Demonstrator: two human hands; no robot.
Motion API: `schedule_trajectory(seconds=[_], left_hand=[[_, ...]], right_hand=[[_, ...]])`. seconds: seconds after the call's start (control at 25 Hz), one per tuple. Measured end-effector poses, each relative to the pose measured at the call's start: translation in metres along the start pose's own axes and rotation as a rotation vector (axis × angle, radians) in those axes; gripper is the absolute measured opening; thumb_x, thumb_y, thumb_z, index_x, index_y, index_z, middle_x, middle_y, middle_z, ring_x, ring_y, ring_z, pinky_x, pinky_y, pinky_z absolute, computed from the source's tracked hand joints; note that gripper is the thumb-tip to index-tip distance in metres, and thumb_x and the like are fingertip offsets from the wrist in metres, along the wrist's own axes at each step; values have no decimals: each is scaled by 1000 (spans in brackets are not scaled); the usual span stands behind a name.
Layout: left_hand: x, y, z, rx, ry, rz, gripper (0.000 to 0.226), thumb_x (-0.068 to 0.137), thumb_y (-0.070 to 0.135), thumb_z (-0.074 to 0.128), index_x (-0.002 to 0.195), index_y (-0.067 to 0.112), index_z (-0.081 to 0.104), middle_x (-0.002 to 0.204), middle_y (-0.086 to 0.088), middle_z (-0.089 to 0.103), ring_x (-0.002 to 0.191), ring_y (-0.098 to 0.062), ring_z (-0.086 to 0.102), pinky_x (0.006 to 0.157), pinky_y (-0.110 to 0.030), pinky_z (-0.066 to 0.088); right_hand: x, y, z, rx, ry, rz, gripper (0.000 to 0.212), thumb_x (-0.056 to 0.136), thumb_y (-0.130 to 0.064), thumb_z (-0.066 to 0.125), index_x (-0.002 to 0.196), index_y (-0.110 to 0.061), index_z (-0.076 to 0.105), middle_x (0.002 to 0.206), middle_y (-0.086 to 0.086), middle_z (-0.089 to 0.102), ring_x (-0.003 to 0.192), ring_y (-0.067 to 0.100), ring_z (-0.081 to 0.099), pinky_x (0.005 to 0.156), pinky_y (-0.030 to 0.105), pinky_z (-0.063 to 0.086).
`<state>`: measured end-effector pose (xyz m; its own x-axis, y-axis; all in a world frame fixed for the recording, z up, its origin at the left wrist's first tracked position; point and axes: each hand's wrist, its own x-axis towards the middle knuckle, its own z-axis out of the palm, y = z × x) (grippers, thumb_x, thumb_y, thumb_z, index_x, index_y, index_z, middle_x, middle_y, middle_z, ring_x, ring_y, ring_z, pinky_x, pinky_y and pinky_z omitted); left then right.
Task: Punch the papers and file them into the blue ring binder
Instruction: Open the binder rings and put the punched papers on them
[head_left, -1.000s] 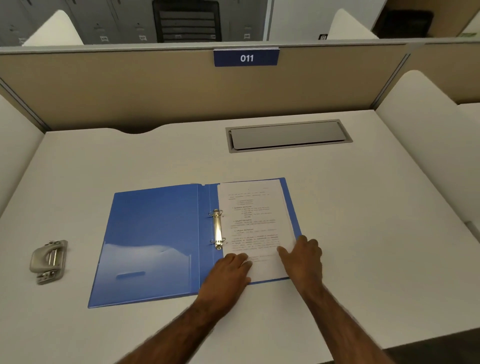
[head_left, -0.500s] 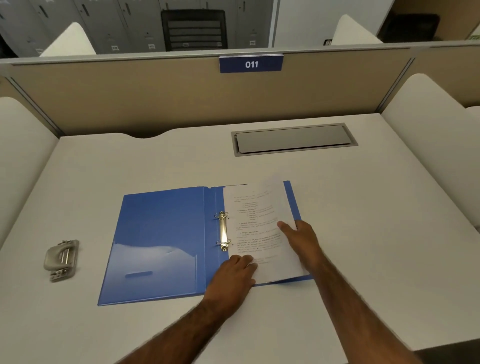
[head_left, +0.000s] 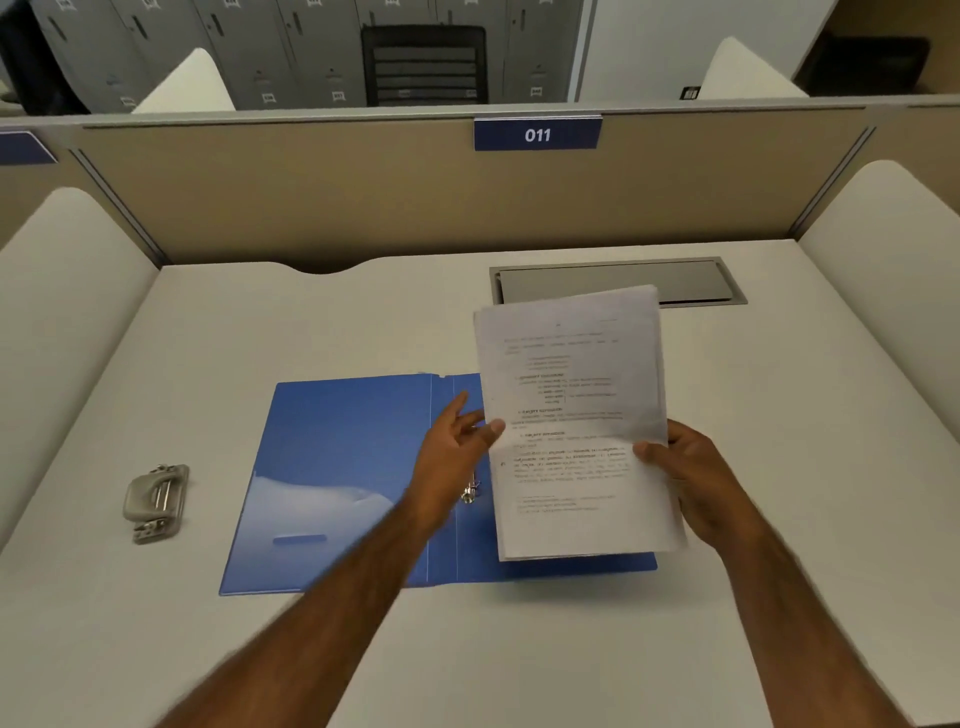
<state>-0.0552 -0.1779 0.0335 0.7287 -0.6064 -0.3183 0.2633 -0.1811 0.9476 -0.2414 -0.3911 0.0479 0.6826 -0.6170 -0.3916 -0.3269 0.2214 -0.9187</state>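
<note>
The blue ring binder (head_left: 343, 467) lies open on the white desk, its metal rings (head_left: 470, 491) partly hidden behind my left wrist. A stack of printed papers (head_left: 571, 405) is raised above the binder's right half, tilted toward me. My right hand (head_left: 696, 483) grips the stack's right edge. My left hand (head_left: 457, 452) pinches the left edge with the thumb on top, its other fingers spread. A grey hole punch (head_left: 156, 501) sits on the desk far to the left of the binder.
A grey cable hatch (head_left: 691, 283) is set into the desk behind the papers. A beige partition (head_left: 363, 192) with a blue "011" plate closes the back. White side panels (head_left: 893, 270) flank the desk on both sides.
The papers lay flat in the binder a second ago. Both hands have lifted the stack off the binder's right half and raised it into the air.
</note>
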Motion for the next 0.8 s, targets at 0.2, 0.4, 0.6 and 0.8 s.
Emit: schedule_trajectory(seconds=[0.2, 0.4, 0.6, 0.8], left_hand=[[6, 16, 7, -200, -145, 6, 37, 94, 22, 66, 128, 10, 63, 119, -8, 72, 111, -30, 68, 91, -43, 58], [-3, 18, 10, -23, -66, 142, 25, 90, 29, 69, 115, 30, 69, 109, 3, 74, 106, -23, 67, 90, -42, 58], [-10, 9, 11, 55, -99, 128, 36, 91, 26, 70, 126, 20, 65, 112, 3, 72, 102, -16, 69, 89, -28, 58], [-7, 9, 13, 48, -46, 78, 27, 91, 30, 68, 117, 23, 69, 105, 5, 75, 94, -18, 72, 80, -31, 62]], right_hand=[[-5, 0, 18, 56, -44, -107, 29, 94, -6, 63, 120, -17, 68, 115, 6, 75, 104, 27, 71, 89, 43, 59], [-3, 4, 29, -20, -16, -178, 29, 89, -16, 71, 116, -27, 68, 110, -2, 75, 106, 24, 68, 86, 35, 59], [-4, 7, 34, -40, -64, -185, 41, 79, -34, 81, 118, -38, 67, 113, -3, 73, 108, 23, 68, 88, 40, 59], [1, 7, 35, -115, 4, -129, 25, 85, -29, 78, 108, -32, 70, 108, -2, 76, 102, 24, 71, 86, 44, 61]])
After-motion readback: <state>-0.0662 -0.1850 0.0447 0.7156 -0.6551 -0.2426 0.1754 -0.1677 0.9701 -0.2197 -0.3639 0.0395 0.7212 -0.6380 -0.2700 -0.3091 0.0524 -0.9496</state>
